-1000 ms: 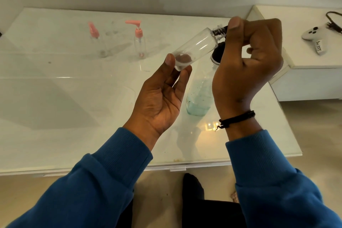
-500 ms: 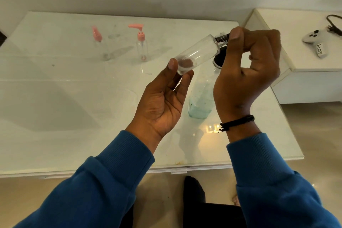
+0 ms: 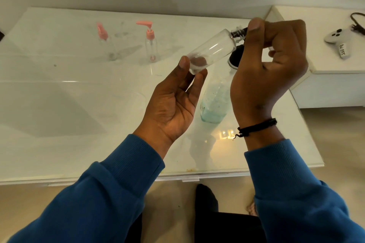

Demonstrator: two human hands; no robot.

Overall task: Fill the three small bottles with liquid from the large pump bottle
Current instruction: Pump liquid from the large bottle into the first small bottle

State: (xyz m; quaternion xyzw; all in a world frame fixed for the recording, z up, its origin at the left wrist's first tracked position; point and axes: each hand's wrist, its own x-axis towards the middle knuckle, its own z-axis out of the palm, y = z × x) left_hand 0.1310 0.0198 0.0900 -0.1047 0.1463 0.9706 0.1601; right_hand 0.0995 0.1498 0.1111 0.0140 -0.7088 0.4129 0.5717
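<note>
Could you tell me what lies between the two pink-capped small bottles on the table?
Only bare white tabletop lies between the pink-capped bottle and the pink pump bottle in the head view.

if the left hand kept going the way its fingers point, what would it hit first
The left hand points up and away, its fingers already at the base of the tilted clear bottle. It would meet that bottle first. Beyond it lies the table, though depth is unclear.

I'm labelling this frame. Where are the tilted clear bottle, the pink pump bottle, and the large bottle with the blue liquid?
Tilted clear bottle [image 3: 212,50], head view, mid body.
Pink pump bottle [image 3: 151,45], head view, clear body.
Large bottle [image 3: 214,102], head view, liquid-filled lower part.
</note>
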